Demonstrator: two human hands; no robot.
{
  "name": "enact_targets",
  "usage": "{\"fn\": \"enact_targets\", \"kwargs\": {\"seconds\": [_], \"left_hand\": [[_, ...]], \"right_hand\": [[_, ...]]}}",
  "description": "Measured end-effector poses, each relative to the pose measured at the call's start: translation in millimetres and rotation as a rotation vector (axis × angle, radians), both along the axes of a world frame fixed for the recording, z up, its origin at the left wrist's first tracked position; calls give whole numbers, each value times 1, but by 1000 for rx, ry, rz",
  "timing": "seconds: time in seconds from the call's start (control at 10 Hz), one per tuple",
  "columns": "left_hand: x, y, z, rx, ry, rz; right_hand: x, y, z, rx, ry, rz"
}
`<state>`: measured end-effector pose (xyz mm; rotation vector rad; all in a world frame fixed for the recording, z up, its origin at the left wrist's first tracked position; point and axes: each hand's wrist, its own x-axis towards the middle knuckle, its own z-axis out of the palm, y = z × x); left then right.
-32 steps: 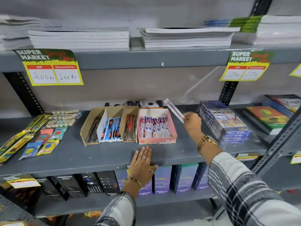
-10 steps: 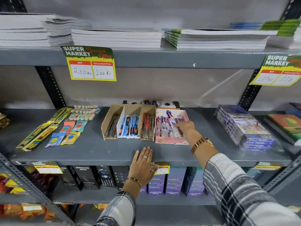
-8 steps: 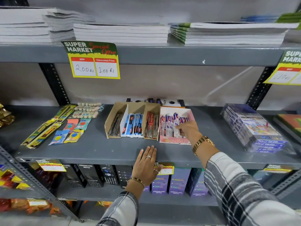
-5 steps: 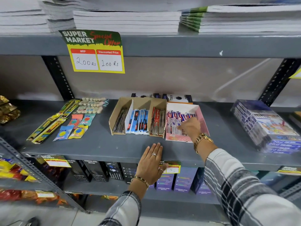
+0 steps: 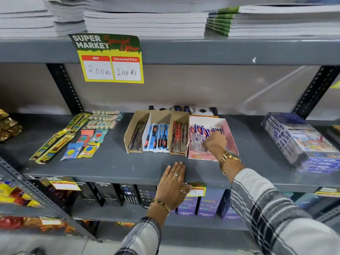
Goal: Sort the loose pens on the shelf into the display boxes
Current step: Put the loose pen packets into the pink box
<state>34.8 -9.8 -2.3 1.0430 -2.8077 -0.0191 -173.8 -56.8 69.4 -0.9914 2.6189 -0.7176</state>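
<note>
Right hand (image 5: 215, 143) on wrapped pens (image 5: 197, 137)

Grey metal shelving in a shop aisle

Grey shelves (image 5: 114, 168) are carried on black perforated uprights (image 5: 64, 87) against a plain beige wall (image 5: 184, 89); a pale floor (image 5: 55, 245) is glimpsed below, under even light.

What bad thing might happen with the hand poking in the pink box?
The right hand presses on packets in the pink box, which might slide backward or crumple them. The wrist sits over the low front edge, so lifting out carelessly could drag packets onto the shelf.
</note>
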Motion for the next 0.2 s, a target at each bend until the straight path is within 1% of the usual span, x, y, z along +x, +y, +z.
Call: {"fn": "enact_targets", "kwargs": {"seconds": [0.1, 0.2], "left_hand": [[3, 4, 3, -57, 60, -34], [3, 3, 6, -23, 118, -40]], "right_hand": [[2, 6, 13, -56, -42, 5], [2, 15, 18, -125, 47, 25]]}}
